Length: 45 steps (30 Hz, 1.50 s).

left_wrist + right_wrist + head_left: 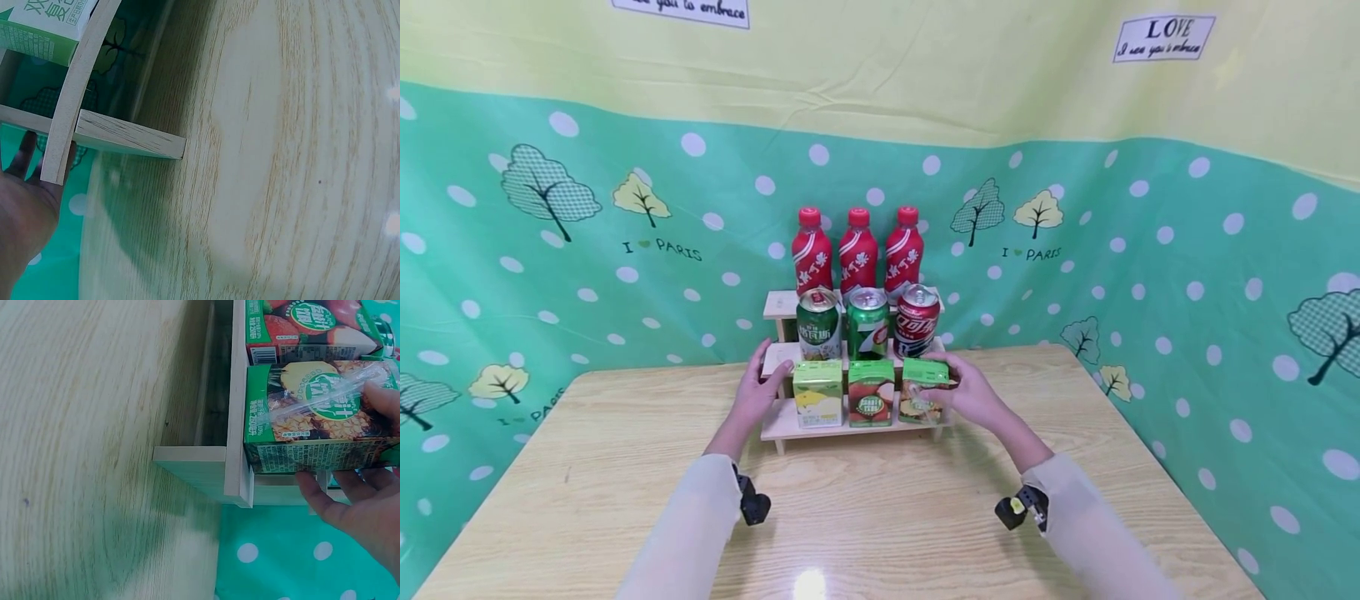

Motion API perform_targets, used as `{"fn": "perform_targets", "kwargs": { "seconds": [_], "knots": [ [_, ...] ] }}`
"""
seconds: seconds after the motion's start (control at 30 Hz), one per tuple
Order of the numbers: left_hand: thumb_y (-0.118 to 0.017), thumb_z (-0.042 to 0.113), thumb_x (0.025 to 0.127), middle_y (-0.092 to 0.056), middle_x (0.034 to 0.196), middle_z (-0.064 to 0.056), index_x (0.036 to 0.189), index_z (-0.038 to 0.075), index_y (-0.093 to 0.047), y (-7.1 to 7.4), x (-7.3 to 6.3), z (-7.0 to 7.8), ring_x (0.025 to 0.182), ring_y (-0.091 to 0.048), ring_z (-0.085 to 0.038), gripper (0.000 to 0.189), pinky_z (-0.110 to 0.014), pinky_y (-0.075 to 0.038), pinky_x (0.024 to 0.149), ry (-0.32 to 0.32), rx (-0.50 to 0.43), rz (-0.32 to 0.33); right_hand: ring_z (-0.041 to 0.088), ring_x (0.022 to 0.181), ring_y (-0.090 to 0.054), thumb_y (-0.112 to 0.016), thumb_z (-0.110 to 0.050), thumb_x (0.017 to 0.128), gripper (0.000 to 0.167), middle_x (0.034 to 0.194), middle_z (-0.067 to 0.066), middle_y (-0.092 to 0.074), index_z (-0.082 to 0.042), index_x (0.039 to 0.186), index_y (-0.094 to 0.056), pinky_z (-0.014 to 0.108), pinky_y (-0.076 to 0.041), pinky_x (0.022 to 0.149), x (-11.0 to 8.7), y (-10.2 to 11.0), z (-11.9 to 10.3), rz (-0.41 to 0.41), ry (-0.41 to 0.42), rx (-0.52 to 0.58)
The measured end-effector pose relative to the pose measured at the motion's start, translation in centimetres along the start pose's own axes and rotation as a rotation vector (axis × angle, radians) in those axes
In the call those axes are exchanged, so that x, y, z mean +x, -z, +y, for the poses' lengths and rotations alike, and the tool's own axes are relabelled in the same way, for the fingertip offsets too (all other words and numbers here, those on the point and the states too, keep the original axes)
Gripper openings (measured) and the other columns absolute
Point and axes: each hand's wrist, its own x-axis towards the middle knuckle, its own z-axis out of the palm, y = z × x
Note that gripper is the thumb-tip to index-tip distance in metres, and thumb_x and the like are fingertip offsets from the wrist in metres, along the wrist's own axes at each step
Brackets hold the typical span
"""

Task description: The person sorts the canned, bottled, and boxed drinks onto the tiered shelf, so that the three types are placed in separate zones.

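A three-tier wooden shelf [786,427] stands against the backdrop. On its lowest tier are a yellow-and-white drink carton [818,396], a green-topped carton with red fruit [870,396] and a pineapple juice carton [319,400]. My right hand [973,393] holds the pineapple carton at the right end, thumb on its front by the wrapped straw [325,397], fingers along its side. At the shelf's left end, my left hand [758,393] grips the wooden frame. Its fingers [24,156] pass partly behind the wood in the left wrist view.
The middle tier bears a dark green can [818,329], a bright green can [868,325] and a red cola can [917,321]. Three red bottles [858,254] line the top tier. A dotted green cloth [700,250] hangs behind the wooden table [880,517].
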Motion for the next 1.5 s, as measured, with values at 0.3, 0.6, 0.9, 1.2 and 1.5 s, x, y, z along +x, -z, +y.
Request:
{"fn": "perform_targets", "kwargs": {
  "seconds": [0.3,0.6,0.9,1.2,1.5],
  "knots": [
    [-0.056,0.036,0.093,-0.029,0.151,-0.02,0.151,0.029,-0.009,-0.2,-0.7,0.9,0.134,-0.036,-0.036,0.075,-0.045,-0.028,0.114,0.002,-0.032,-0.009,0.026,0.107,-0.058,-0.071,-0.001,0.079,0.067,0.127,0.023,-0.053,-0.007,0.133,-0.033,0.035,-0.053,0.088,0.7,-0.3,0.6,0.01,-0.022,0.189],
    [-0.057,0.048,0.089,-0.029,0.151,-0.018,0.151,0.03,-0.009,-0.1,0.1,-0.2,0.135,-0.035,-0.034,0.08,-0.045,-0.028,0.114,-0.018,0.015,0.009,0.029,0.112,-0.055,-0.074,-0.002,0.077,0.064,0.127,0.02,-0.054,-0.006,0.13,-0.038,0.036,-0.049,0.095,1.2,-0.5,1.4,0.071,-0.031,0.184],
    [-0.056,0.046,0.09,-0.028,0.151,-0.019,0.151,0.028,-0.009,-0.1,0.0,0.0,0.135,-0.035,-0.035,0.078,-0.046,-0.028,0.114,-0.024,0.015,0.014,0.032,0.117,-0.053,-0.073,-0.003,0.078,0.061,0.126,0.02,-0.053,-0.003,0.128,-0.04,0.037,-0.048,0.097,1.1,-0.6,1.1,0.076,-0.023,0.161],
    [-0.055,0.05,0.089,-0.025,0.153,-0.017,0.151,0.03,-0.008,0.0,0.1,-0.1,0.137,-0.032,-0.035,0.08,-0.046,-0.026,0.115,-0.029,0.043,0.008,0.033,0.119,-0.052,-0.073,-0.003,0.078,0.059,0.127,0.02,-0.053,-0.003,0.127,-0.041,0.039,-0.048,0.098,1.0,-0.5,1.2,0.069,-0.027,0.165],
    [-0.055,0.046,0.091,-0.028,0.151,-0.019,0.151,0.028,-0.007,-0.1,0.0,-0.1,0.134,-0.036,-0.036,0.079,-0.046,-0.028,0.114,-0.038,0.021,0.002,0.032,0.118,-0.053,-0.073,-0.004,0.078,0.06,0.127,0.019,-0.053,-0.005,0.128,-0.04,0.038,-0.049,0.097,1.2,-0.5,1.4,0.063,-0.019,0.181]
  ]
}}
